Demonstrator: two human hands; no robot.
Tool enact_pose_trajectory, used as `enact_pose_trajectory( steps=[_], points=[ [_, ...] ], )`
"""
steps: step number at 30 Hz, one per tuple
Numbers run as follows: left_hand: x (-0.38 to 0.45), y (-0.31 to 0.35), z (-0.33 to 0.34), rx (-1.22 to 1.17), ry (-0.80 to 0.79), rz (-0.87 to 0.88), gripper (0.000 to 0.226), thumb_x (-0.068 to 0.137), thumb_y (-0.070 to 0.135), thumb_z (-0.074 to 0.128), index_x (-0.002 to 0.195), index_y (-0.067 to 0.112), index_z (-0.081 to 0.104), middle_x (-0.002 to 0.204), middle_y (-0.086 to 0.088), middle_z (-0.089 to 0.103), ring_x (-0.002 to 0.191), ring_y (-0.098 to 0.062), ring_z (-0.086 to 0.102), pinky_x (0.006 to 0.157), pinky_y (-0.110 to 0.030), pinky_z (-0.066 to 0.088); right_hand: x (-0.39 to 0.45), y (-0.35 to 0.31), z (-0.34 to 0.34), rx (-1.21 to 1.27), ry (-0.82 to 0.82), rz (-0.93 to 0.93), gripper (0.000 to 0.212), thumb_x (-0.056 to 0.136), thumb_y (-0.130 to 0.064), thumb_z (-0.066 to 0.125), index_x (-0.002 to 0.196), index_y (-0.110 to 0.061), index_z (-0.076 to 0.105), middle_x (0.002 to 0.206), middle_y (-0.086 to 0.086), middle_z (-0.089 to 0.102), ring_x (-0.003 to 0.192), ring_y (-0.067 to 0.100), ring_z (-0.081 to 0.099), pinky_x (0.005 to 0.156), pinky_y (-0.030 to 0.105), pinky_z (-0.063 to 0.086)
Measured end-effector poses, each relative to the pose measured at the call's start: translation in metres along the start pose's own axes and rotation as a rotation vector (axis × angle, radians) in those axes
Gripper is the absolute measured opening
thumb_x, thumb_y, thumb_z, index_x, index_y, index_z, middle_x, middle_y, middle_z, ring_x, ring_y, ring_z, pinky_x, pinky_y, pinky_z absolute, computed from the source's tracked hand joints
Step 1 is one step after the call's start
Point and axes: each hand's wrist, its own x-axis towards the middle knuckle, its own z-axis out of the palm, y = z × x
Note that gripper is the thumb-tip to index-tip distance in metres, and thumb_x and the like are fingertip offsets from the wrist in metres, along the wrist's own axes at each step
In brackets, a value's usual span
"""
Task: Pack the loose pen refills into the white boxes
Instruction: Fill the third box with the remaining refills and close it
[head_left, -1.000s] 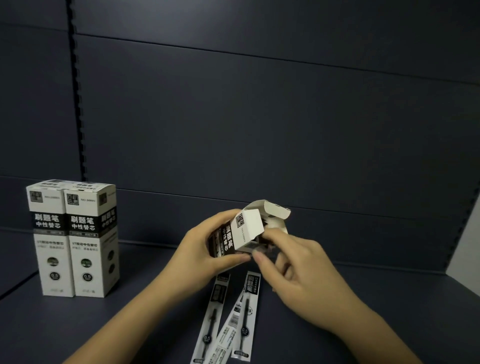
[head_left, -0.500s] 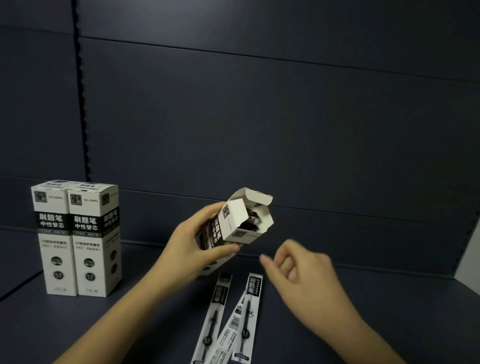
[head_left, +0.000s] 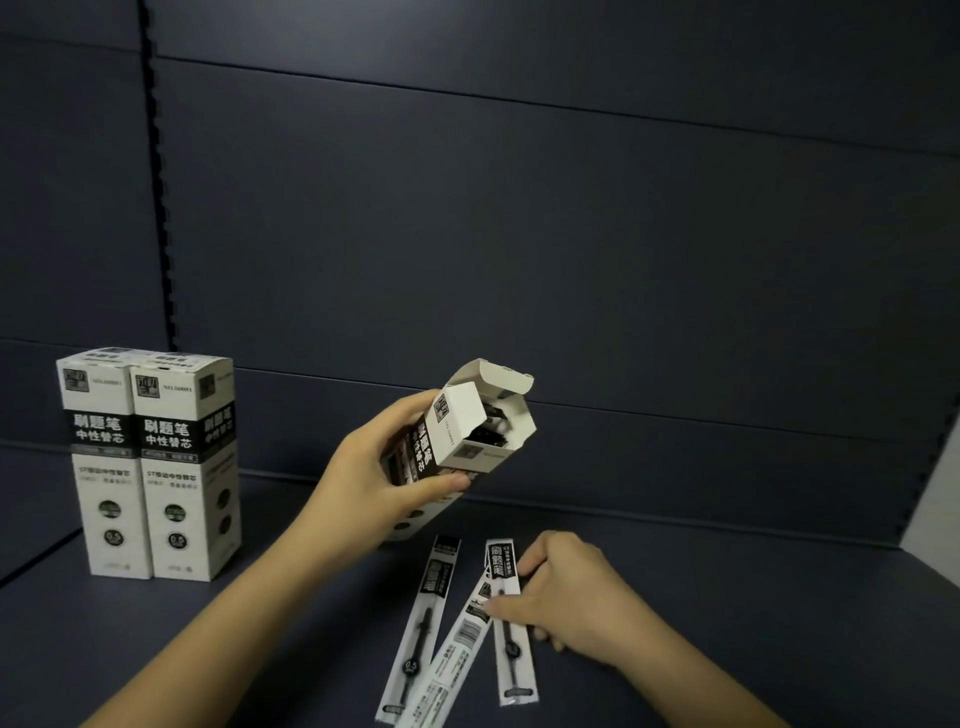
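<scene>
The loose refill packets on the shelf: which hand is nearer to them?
Right. The right hand is down on the refill packets, fingers touching one. The left hand is above them, holding the open white box.

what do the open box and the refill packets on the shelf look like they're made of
The open box looks like thin matte printed cardboard: its folded flaps show creased edges and a plain white inside. The refill packets look like glossy clear plastic sleeves with printed labels, since a dark refill shows through each; they might have a paper backing, which I cannot tell. The shelf appears to be dark painted metal, though this is uncertain.
</scene>
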Motion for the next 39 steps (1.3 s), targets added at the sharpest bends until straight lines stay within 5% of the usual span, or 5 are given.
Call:
enact_pose_trajectory(
  steps=[7,16,27,32,39],
  points=[
    [0.003,-0.005,-0.003,0.029,0.043,-0.015,0.068,0.071,0.011,0.085,0.121,0.046,0.055,0.118,0.027,0.067,0.114,0.004,0.062,0.094,-0.01,0.046,-0.009,0.002,-0.024,0.268,-0.056,-0.13,0.016,0.089,-0.017,0.072,0.096,-0.003,0.068,0.074,0.008,0.062,0.044,0.003,0.05,0.045,0.02,0.041],
    [0.002,-0.006,-0.001,0.031,0.028,-0.027,0.067,0.066,0.023,0.085,0.121,0.047,0.055,0.117,0.029,0.067,0.113,0.006,0.061,0.093,-0.008,0.046,-0.031,-0.01,-0.049,0.572,-0.016,-0.386,0.007,0.085,0.0,0.071,0.091,-0.003,0.074,0.088,0.011,0.077,0.068,0.018,0.067,0.061,0.023,0.056],
    [-0.001,-0.006,0.004,0.039,-0.042,-0.018,0.07,0.065,0.027,0.084,0.128,0.039,0.055,0.123,0.02,0.067,0.119,-0.001,0.061,0.103,-0.023,0.049,-0.044,-0.018,-0.063,0.923,0.244,-0.72,0.044,0.086,-0.038,0.054,0.087,0.0,0.075,0.091,0.022,0.074,0.075,0.034,0.073,0.066,0.029,0.058],
    [-0.001,-0.006,0.005,0.031,-0.064,-0.013,0.07,0.066,0.026,0.085,0.129,0.038,0.056,0.124,0.016,0.068,0.121,-0.006,0.061,0.105,-0.032,0.048,-0.048,-0.016,-0.066,0.798,0.566,-0.821,0.034,0.092,-0.032,0.05,0.088,-0.009,0.074,0.083,0.014,0.075,0.07,0.028,0.074,0.066,0.031,0.06],
    [-0.002,-0.005,0.006,0.024,-0.101,-0.015,0.069,0.066,0.027,0.084,0.128,0.037,0.056,0.125,0.021,0.066,0.121,-0.001,0.06,0.105,-0.024,0.047,-0.042,-0.01,-0.06,0.526,0.683,-0.88,0.022,0.092,-0.025,0.056,0.106,-0.016,0.069,0.085,-0.003,0.076,0.079,0.015,0.076,0.078,0.031,0.06]
  ],
)
